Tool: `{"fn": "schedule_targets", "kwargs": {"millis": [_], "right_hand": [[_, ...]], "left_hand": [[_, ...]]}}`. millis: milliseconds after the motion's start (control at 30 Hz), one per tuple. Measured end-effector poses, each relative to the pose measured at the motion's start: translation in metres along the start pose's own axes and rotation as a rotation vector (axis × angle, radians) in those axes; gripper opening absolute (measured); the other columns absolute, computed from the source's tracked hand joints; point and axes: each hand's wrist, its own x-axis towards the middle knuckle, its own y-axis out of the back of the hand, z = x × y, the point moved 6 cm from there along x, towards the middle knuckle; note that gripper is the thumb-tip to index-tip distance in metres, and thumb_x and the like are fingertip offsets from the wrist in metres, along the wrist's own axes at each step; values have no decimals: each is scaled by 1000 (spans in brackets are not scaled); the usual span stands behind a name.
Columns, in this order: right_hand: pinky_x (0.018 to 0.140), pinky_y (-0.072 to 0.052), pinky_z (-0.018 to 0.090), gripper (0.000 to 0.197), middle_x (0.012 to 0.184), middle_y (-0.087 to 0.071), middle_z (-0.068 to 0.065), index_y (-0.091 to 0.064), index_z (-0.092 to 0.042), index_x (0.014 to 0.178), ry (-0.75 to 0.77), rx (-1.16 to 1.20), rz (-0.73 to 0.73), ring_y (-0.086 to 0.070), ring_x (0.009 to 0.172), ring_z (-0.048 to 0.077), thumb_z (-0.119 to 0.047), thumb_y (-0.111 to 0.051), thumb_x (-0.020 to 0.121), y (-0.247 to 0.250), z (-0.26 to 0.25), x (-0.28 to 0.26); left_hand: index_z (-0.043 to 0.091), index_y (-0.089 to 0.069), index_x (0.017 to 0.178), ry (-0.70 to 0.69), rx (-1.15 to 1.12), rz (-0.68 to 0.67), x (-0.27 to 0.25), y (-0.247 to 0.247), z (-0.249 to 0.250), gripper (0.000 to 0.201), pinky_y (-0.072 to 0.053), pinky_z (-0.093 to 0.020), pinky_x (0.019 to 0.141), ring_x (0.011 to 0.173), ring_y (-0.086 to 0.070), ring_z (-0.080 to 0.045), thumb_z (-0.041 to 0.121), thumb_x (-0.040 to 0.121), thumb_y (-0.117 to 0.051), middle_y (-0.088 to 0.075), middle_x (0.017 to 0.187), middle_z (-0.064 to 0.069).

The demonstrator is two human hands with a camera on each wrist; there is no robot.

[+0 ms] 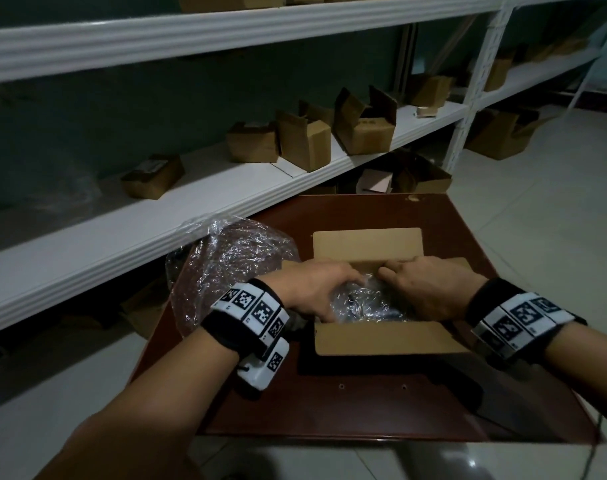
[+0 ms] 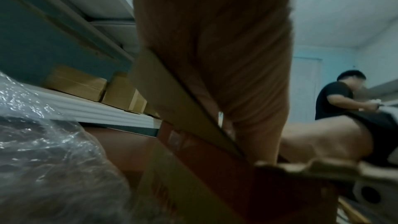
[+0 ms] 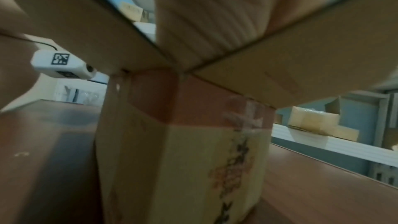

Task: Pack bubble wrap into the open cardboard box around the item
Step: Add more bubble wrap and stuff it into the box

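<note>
Mid-frame, left hand [image 1: 316, 289] and right hand [image 1: 430, 289] pressed bubble wrap [image 1: 364, 301] into the cardboard box [image 1: 381, 337], grips unclear; a spare bubble-wrap heap [image 1: 226, 265] left unpacked, flaps open

We see a plain tan cardboard box [image 1: 381, 336] on a dark reddish-brown surface [image 1: 330, 410], clear glinting bubble wrap [image 1: 226, 268] beside it, black wristbands [image 1: 246, 317] carrying white tiles with black square-code patterns, white shelves [image 1: 156, 223] against a teal wall, and pale floor tiles [image 1: 555, 202]
</note>
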Motion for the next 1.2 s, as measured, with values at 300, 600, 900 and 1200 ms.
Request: {"fn": "schedule_targets", "kwargs": {"millis": [300, 600, 900, 1200], "right_hand": [[97, -47, 22, 78, 138, -51, -4, -39, -26, 148, -14, 343, -123, -52, 112, 11, -22, -81, 82, 5, 14, -3], [84, -53, 13, 67, 113, -64, -19, -57, -34, 131, 16, 294, 44, -65, 103, 3, -37, -89, 72, 40, 26, -17], [83, -49, 15, 63, 112, -59, -12, -63, -27, 133, -78, 230, 24, -60, 99, 7, -33, -87, 76, 25, 29, -10], [80, -56, 19, 24, 97, -70, -5, -78, -19, 105, -131, 277, 171, -69, 90, 10, -19, -85, 82, 39, 25, -16]], "left_hand": [[18, -60, 130, 4, 103, 39, 7, -5, 2, 61, -55, -40, 98, 115, -59, -23, 10, 72, -81, -60, 126, 1], [17, -57, 128, -36, 258, 57, 3, -5, 15, 51, -48, -34, 70, 106, -58, -20, 10, 81, -76, -56, 120, 2], [21, -64, 120, 86, 172, 140, -27, 32, 5, 66, -51, -31, 79, 98, -59, -18, 57, 71, -87, -56, 106, 6], [12, -81, 102, 114, -62, 14, -27, 24, 13, 23, -53, -16, 69, 70, -65, -3, 16, 81, -89, -78, 97, 0]]}}
